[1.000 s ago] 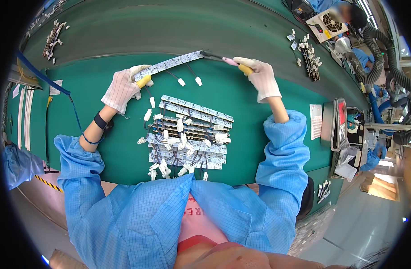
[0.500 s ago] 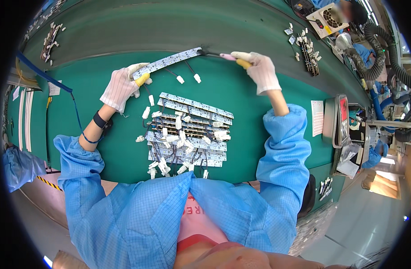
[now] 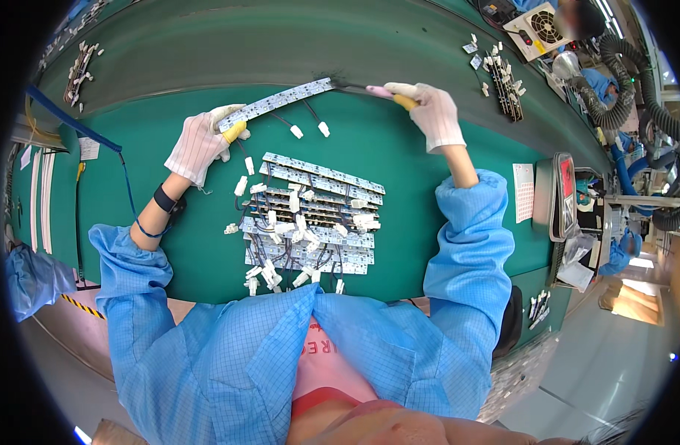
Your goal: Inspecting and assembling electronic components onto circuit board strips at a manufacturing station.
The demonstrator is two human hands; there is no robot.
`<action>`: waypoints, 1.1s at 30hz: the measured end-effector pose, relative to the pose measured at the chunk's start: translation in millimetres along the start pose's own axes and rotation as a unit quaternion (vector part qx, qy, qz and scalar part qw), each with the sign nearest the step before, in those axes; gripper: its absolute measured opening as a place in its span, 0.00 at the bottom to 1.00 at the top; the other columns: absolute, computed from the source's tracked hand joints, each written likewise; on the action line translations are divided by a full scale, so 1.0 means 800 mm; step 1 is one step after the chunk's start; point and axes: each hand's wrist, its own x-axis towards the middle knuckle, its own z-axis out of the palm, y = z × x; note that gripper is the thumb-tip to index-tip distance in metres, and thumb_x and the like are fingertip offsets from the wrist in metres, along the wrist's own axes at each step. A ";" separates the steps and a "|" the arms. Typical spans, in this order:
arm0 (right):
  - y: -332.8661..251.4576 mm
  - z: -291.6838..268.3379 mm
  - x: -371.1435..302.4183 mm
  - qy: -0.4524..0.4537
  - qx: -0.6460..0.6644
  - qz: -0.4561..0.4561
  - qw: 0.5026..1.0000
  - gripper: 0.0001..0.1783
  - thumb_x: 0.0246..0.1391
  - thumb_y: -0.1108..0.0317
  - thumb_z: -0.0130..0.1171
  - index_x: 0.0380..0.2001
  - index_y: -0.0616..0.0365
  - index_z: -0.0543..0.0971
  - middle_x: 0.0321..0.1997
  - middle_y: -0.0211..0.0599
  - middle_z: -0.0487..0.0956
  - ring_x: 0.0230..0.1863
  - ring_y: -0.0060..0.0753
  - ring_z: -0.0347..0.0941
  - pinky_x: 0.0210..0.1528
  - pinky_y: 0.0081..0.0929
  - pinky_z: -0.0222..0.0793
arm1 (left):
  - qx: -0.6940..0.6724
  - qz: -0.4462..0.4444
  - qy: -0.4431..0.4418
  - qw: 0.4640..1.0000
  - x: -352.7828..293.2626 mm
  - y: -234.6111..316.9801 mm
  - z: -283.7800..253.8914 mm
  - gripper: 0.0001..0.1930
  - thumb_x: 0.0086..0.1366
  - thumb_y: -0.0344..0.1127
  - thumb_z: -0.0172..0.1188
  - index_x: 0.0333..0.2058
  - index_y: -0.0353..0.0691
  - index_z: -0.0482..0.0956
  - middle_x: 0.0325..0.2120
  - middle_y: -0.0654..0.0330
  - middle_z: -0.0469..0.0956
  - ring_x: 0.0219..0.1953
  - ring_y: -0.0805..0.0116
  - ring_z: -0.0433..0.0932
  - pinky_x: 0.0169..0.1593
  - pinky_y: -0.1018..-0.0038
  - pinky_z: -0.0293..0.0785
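My left hand (image 3: 197,146), in a white glove with yellow fingertips, grips one end of a narrow white circuit board strip (image 3: 284,98). The strip slants up to the right, and wires with white connectors hang from it. In my gloved right hand (image 3: 435,120) is a brush with a pink handle (image 3: 379,91); its dark bristles are blurred by motion at the strip's far right end. Below the hands, several similar circuit boards (image 3: 325,178) lie in a pile, their wires and white connectors (image 3: 299,222) tangled on top.
Beyond the green mat (image 3: 414,245) runs a dark conveyor belt (image 3: 281,44). Wired board bundles rest on it at the left (image 3: 78,74) and right (image 3: 505,87). At right stand a metal tin (image 3: 545,196) and a dotted sheet (image 3: 524,189). A blue cord (image 3: 125,178) runs to my left wrist.
The brush and right hand have shifted slightly, with the bristles still at the strip's right end. The board bundles on the belt have moved a little to the left.
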 end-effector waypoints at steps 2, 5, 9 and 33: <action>-0.003 -0.012 0.001 0.001 0.037 0.012 0.999 0.15 0.53 0.63 0.57 0.45 0.34 0.82 0.27 0.37 0.76 0.29 0.46 0.73 0.33 0.37 0.68 | -0.008 -0.001 -0.002 1.000 0.001 0.000 0.001 0.20 0.65 0.40 0.57 0.50 0.33 0.75 0.24 0.63 0.84 0.12 0.76 0.75 0.22 0.81 0.72; -0.010 -0.009 0.003 -0.003 0.053 0.000 0.999 0.16 0.54 0.65 0.57 0.45 0.34 0.82 0.27 0.37 0.76 0.28 0.45 0.72 0.32 0.37 0.67 | 0.003 0.001 -0.004 1.000 0.005 -0.002 0.002 0.20 0.65 0.40 0.57 0.50 0.33 0.75 0.25 0.63 0.84 0.12 0.77 0.75 0.22 0.81 0.72; -0.004 -0.011 0.002 -0.002 0.069 0.039 0.997 0.16 0.55 0.65 0.54 0.43 0.29 0.83 0.30 0.36 0.78 0.34 0.47 0.76 0.34 0.40 0.70 | -0.008 -0.008 -0.006 1.000 0.001 -0.001 0.001 0.20 0.65 0.40 0.57 0.51 0.33 0.75 0.25 0.63 0.84 0.12 0.77 0.75 0.22 0.81 0.72; 0.058 -0.064 -0.027 0.146 0.332 0.214 0.907 0.23 0.51 0.84 0.53 0.49 0.50 0.81 0.39 0.28 0.79 0.34 0.18 0.72 0.37 0.14 0.68 | -0.280 -0.006 0.077 0.957 -0.014 -0.001 -0.002 0.19 0.65 0.33 0.56 0.54 0.35 0.74 0.35 0.56 0.83 0.32 0.74 0.82 0.33 0.83 0.76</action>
